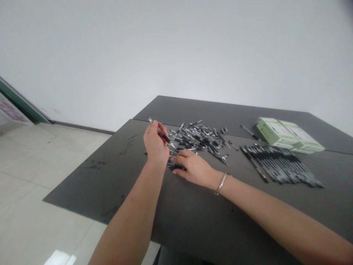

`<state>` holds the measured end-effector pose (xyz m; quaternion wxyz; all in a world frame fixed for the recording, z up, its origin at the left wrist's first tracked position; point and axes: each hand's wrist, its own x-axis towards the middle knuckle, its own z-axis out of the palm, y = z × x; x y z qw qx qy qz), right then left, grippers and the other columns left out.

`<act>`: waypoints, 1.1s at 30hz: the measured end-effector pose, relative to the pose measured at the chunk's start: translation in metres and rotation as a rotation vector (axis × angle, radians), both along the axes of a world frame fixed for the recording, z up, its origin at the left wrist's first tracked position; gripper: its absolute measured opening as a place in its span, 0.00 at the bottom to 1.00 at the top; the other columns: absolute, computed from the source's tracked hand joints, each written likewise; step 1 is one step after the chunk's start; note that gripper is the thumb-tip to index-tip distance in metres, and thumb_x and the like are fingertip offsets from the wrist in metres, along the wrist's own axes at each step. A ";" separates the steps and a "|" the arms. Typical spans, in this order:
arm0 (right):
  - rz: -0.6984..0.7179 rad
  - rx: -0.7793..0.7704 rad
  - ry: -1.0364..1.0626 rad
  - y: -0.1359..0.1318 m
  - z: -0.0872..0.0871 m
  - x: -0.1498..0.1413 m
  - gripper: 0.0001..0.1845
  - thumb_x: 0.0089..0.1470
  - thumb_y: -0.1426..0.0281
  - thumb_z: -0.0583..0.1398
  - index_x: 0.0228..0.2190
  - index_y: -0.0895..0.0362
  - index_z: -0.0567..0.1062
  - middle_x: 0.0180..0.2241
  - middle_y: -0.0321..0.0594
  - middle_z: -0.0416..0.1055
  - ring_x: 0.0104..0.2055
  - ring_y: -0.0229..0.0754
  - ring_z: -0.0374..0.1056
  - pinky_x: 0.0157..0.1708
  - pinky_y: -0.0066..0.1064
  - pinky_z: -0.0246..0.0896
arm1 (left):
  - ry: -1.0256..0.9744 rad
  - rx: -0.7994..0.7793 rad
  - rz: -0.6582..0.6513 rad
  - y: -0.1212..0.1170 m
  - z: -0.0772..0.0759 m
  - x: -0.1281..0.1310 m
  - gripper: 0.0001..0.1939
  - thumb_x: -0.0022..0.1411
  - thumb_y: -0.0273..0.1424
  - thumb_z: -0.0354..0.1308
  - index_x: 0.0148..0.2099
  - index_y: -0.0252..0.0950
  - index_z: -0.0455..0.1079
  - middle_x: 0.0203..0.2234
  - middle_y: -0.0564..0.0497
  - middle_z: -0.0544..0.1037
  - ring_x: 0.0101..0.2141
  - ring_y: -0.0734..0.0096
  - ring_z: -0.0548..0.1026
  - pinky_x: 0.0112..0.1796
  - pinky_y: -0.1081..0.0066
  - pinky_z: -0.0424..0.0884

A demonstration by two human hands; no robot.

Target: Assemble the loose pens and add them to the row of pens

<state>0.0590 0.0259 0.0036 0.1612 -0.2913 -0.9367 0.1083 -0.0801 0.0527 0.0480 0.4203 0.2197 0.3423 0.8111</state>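
Note:
My left hand (156, 141) is closed around a pen (164, 137) with a clear barrel and a black grip, its pale tip pointing down to the right. Just right of it, my right hand (193, 166) reaches into the near edge of a loose pile of pen parts (204, 137), clear tubes with black grips. The fingers are bent down over dark pieces there, and what they grip, if anything, is hidden. Farther right lies a neat row of pens (281, 163), side by side and capped in black.
Two green-and-white boxes (278, 132) stand behind the pen row, a single pen (249, 131) beside them. The dark table (209, 221) has a seam across it and meets a white wall (176, 51). Tiled floor (35, 173) shows on the left.

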 end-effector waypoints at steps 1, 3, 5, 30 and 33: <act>0.004 0.019 -0.022 0.000 0.000 -0.005 0.18 0.57 0.62 0.59 0.46 0.59 0.73 0.41 0.47 0.70 0.46 0.47 0.63 0.46 0.36 0.59 | 0.001 -0.005 -0.001 0.000 0.000 0.000 0.09 0.55 0.34 0.58 0.27 0.35 0.63 0.14 0.59 0.64 0.13 0.82 0.59 0.14 0.78 0.50; 0.001 0.057 -0.067 -0.001 -0.001 -0.015 0.17 0.58 0.61 0.58 0.43 0.59 0.74 0.39 0.47 0.69 0.43 0.47 0.63 0.45 0.37 0.59 | 0.006 -0.018 -0.005 0.000 0.000 0.000 0.09 0.55 0.35 0.58 0.28 0.35 0.63 0.14 0.59 0.64 0.13 0.82 0.59 0.14 0.79 0.51; -0.014 0.100 -0.089 -0.001 -0.001 -0.024 0.16 0.57 0.60 0.58 0.40 0.59 0.74 0.37 0.47 0.69 0.42 0.47 0.62 0.43 0.38 0.59 | 0.010 -0.020 -0.008 0.000 -0.001 0.000 0.10 0.54 0.35 0.58 0.27 0.35 0.63 0.15 0.59 0.64 0.13 0.82 0.59 0.14 0.79 0.51; -0.282 -0.769 0.653 -0.006 0.010 0.058 0.08 0.57 0.66 0.57 0.34 0.59 0.70 0.30 0.39 0.74 0.29 0.36 0.69 0.28 0.27 0.63 | 0.405 -0.121 -0.688 -0.012 -0.013 0.024 0.12 0.57 0.40 0.58 0.33 0.34 0.68 0.14 0.59 0.62 0.13 0.83 0.55 0.14 0.79 0.49; -0.271 -0.918 0.867 -0.013 0.017 0.080 0.10 0.55 0.64 0.60 0.36 0.58 0.72 0.30 0.39 0.75 0.29 0.35 0.69 0.27 0.26 0.63 | 0.541 -0.141 -0.856 -0.019 -0.017 0.034 0.14 0.60 0.41 0.56 0.36 0.34 0.69 0.16 0.58 0.63 0.14 0.82 0.57 0.16 0.79 0.50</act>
